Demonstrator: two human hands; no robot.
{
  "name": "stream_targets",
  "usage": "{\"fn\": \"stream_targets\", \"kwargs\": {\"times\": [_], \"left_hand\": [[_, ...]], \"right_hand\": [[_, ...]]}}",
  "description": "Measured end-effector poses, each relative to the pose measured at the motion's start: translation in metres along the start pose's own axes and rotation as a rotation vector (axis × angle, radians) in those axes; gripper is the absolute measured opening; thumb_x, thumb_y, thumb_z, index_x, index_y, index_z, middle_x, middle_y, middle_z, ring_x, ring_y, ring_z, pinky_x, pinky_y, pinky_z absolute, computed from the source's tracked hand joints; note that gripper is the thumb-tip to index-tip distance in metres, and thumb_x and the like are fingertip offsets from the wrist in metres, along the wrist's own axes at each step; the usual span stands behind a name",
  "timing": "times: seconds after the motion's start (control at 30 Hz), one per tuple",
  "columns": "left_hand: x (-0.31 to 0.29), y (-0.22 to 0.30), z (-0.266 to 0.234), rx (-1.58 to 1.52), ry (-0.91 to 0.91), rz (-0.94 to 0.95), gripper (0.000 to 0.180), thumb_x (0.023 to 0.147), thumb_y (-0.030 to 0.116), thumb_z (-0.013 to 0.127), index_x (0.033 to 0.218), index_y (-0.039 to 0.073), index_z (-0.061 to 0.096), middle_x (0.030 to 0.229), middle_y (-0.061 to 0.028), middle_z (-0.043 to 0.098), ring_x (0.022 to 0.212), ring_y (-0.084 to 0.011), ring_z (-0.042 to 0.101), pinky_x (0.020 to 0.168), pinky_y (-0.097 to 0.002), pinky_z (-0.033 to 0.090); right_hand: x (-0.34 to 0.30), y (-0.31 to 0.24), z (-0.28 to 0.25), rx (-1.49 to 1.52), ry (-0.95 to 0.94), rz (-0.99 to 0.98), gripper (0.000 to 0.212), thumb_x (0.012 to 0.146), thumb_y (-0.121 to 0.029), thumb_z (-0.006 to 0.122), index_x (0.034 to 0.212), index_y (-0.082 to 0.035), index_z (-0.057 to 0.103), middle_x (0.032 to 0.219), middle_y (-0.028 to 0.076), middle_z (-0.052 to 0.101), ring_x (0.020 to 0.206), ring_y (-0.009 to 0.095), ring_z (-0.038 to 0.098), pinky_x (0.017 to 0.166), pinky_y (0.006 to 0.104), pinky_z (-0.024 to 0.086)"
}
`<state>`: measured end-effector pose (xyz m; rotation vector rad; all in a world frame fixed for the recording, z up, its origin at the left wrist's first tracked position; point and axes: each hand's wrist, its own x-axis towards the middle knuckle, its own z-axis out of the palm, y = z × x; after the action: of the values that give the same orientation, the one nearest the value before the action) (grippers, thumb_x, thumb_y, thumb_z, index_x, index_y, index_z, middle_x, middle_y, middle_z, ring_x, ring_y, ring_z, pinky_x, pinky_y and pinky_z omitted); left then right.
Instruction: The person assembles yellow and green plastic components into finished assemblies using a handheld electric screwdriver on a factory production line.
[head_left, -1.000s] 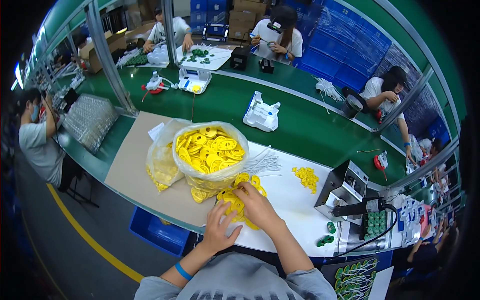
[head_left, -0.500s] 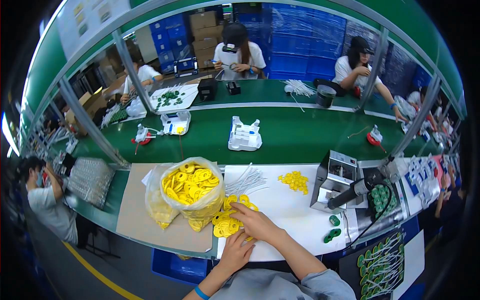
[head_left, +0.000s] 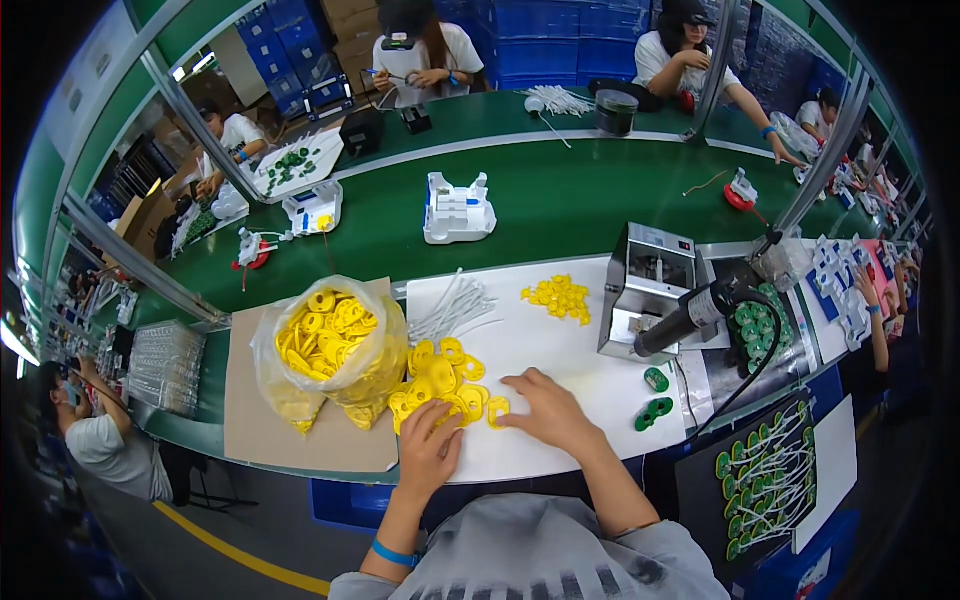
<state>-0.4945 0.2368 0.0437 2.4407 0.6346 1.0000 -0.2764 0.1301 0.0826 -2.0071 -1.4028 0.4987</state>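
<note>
My left hand (head_left: pixel 428 445) rests, fingers spread, on the near edge of a heap of yellow plastic rings (head_left: pixel 440 378) on the white work board (head_left: pixel 560 345). My right hand (head_left: pixel 545 405) lies flat beside it, fingertips touching one yellow ring (head_left: pixel 497 409) at the heap's right. A clear bag full of yellow rings (head_left: pixel 335 340) stands just left of the heap, on a sheet of cardboard (head_left: pixel 300 440). A bundle of white cable ties (head_left: pixel 450 305) lies behind the heap. A smaller cluster of yellow pieces (head_left: pixel 560 296) sits further back on the board.
A metal box machine (head_left: pixel 650 285) with a black tool stands right of the board, with green parts (head_left: pixel 655 400) and a tray of green pieces (head_left: pixel 765 320) near it. A white holder (head_left: pixel 458 210) sits on the green conveyor (head_left: pixel 560 190). Other people work around the line.
The view has shifted and the scene sits more centred. Both hands have come down from the bag's side onto the ring heap, and the right hand has spread flat.
</note>
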Motion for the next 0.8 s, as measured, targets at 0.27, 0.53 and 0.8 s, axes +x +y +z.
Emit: {"fn": "stream_targets", "kwargs": {"times": [0.27, 0.53, 0.8], "left_hand": [[-0.008, 0.003, -0.002, -0.114, 0.114, 0.003, 0.032, 0.078, 0.005, 0.078, 0.11, 0.005, 0.072, 0.115, -0.0127, 0.068, 0.109, -0.0327, 0.063, 0.091, -0.042, 0.05], [0.054, 0.04, 0.057, -0.693, -0.176, -0.265, 0.058, 0.088, 0.012, 0.077, 0.138, -0.006, 0.054, 0.127, -0.0188, 0.058, 0.105, -0.0265, 0.066, 0.084, -0.0321, 0.059], [0.096, 0.003, 0.098, -0.715, -0.223, -0.43, 0.051, 0.09, 0.011, 0.075, 0.135, -0.008, 0.057, 0.105, -0.0096, 0.059, 0.079, -0.0097, 0.057, 0.066, -0.0225, 0.051]], "right_hand": [[-0.002, 0.002, 0.014, 0.176, -0.026, 0.018, 0.056, 0.077, -0.013, 0.082, 0.127, -0.003, 0.058, 0.108, 0.014, 0.063, 0.092, 0.025, 0.064, 0.081, 0.034, 0.053], [-0.006, 0.026, 0.005, 0.89, 0.071, 0.099, 0.061, 0.084, 0.006, 0.073, 0.141, 0.0, 0.05, 0.111, 0.007, 0.064, 0.093, 0.009, 0.061, 0.079, 0.0232, 0.051], [0.032, 0.029, -0.006, 0.33, 0.242, -0.067, 0.064, 0.083, 0.018, 0.047, 0.144, -0.002, 0.05, 0.134, 0.015, 0.052, 0.102, 0.024, 0.066, 0.083, 0.0306, 0.053]]}}
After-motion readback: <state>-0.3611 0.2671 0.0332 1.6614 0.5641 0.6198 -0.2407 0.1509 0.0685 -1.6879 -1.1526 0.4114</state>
